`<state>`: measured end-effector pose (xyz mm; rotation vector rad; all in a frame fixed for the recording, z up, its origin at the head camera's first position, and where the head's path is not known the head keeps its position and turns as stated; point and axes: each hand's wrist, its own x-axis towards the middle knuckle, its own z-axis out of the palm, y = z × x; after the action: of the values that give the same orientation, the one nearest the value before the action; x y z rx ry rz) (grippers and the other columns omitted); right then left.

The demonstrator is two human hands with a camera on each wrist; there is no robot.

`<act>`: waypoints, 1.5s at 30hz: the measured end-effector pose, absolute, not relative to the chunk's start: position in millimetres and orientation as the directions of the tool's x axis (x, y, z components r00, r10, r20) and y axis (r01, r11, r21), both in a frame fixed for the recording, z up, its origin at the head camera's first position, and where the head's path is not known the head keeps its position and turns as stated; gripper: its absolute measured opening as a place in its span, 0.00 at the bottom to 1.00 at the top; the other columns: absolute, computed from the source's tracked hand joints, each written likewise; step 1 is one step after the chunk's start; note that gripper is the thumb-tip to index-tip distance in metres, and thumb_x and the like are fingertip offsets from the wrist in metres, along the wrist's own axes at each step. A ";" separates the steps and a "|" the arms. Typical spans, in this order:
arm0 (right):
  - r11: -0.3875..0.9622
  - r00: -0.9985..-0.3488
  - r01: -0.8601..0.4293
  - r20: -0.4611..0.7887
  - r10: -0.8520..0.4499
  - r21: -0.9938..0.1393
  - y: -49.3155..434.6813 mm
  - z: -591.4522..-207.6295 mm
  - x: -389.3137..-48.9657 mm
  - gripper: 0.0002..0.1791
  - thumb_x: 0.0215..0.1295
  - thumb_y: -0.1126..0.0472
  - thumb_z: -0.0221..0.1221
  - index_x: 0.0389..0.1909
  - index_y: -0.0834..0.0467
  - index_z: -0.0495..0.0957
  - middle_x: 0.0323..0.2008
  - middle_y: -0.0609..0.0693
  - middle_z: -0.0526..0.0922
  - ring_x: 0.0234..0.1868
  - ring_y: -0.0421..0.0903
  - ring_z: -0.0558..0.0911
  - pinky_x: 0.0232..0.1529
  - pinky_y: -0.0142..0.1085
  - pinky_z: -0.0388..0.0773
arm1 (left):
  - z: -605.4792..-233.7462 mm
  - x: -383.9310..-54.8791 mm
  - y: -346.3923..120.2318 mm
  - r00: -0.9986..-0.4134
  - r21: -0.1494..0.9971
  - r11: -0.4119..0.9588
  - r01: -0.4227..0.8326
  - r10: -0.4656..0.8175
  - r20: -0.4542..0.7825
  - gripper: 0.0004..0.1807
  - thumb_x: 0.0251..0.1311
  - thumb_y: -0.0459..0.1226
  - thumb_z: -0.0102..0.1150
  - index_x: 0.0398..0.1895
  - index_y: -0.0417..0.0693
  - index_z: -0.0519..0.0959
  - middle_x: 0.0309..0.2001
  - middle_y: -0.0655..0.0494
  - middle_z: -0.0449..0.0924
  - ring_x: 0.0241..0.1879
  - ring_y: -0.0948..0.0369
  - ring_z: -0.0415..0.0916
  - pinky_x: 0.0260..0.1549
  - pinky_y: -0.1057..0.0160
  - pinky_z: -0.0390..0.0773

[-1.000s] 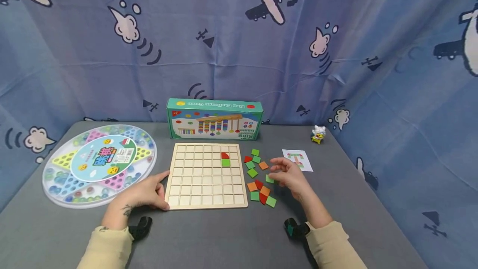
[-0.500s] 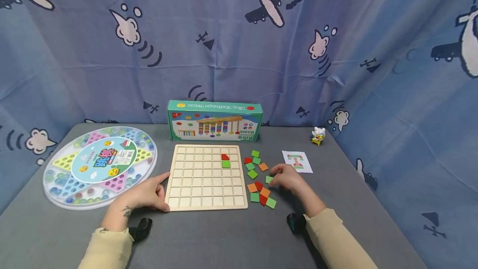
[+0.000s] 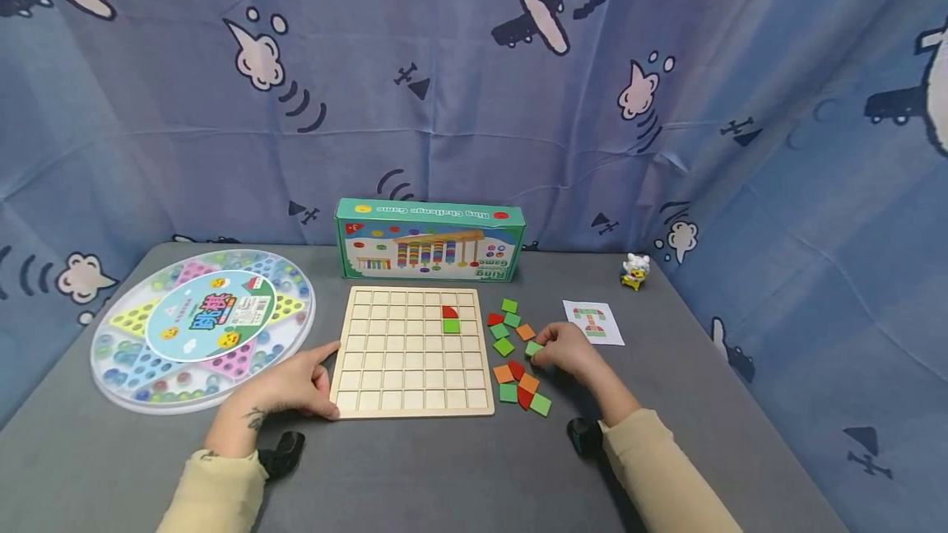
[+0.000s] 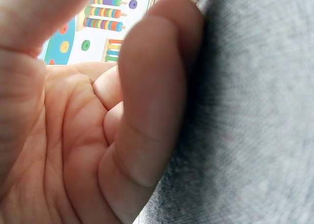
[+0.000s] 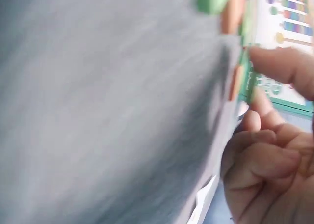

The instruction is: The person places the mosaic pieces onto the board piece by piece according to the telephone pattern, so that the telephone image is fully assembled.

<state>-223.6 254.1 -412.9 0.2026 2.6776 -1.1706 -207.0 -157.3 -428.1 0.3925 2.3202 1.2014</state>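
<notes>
A wooden grid board (image 3: 411,360) lies flat on the grey table, holding a red quarter-round tile (image 3: 449,312) directly above a green square tile (image 3: 451,326). Along its left edge rests my left hand (image 3: 285,385), index finger stretched out to the side and thumb at the lower corner. My right hand (image 3: 569,352) pinches a green tile (image 3: 532,349) between thumb and index finger, to the right of the board. The right wrist view shows that tile edge-on between the fingertips. Around it lie loose green tiles (image 3: 504,347), orange tiles (image 3: 504,374) and red tiles (image 3: 525,398).
Behind the board stands a green game box (image 3: 431,241). A round Chinese checkers set (image 3: 203,327) with marbles lies at the left. On the right are a printed pattern card (image 3: 611,327) and a small figurine (image 3: 634,271). A patterned curtain (image 3: 444,105) closes off the back.
My right hand has come down to the green tile, and its fingers have closed on it. The left hand has stayed at the board's left edge.
</notes>
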 end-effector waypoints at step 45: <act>0.544 -0.967 0.240 -0.248 0.061 -0.804 109.0 -415.9 -297.4 0.15 0.49 0.72 0.64 0.41 0.61 0.81 0.50 0.57 0.77 0.40 0.50 0.74 0.32 0.37 0.73 | -431.8 -208.6 -159.2 -0.833 0.840 0.542 0.023 0.475 -0.284 0.61 0.32 0.33 0.74 0.70 0.32 0.46 0.18 0.55 0.70 0.17 0.64 0.64 0.17 0.66 0.66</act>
<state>-297.4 109.0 -415.9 0.2555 2.5890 -1.3919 -208.6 -159.2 -431.8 0.4025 2.2947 1.2411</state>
